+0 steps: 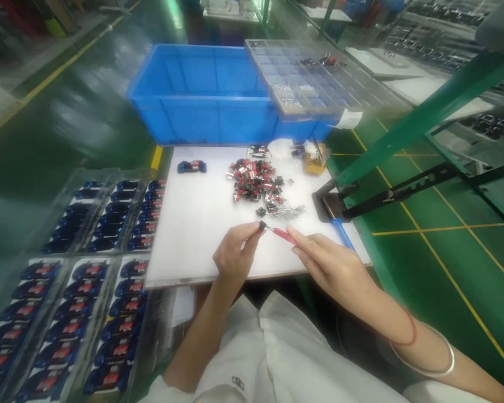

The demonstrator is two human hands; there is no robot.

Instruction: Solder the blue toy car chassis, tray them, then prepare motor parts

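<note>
While the left hand (236,250) pinches a small black part (262,225) over the worktop (189,224), nearer its front edge, the right hand (330,264) pinches a red-handled tool (284,235), tip toward this part; steady wrists and straight alignment should probably help.

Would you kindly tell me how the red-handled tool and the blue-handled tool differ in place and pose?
The red-handled tool is in the right hand, while the blue-handled tool lies unheld near the table's right edge. The red-handled tool points left, toward the black part in the left hand; the blue-handled tool points away from the person. Both have coloured handles and slim shafts.
</note>
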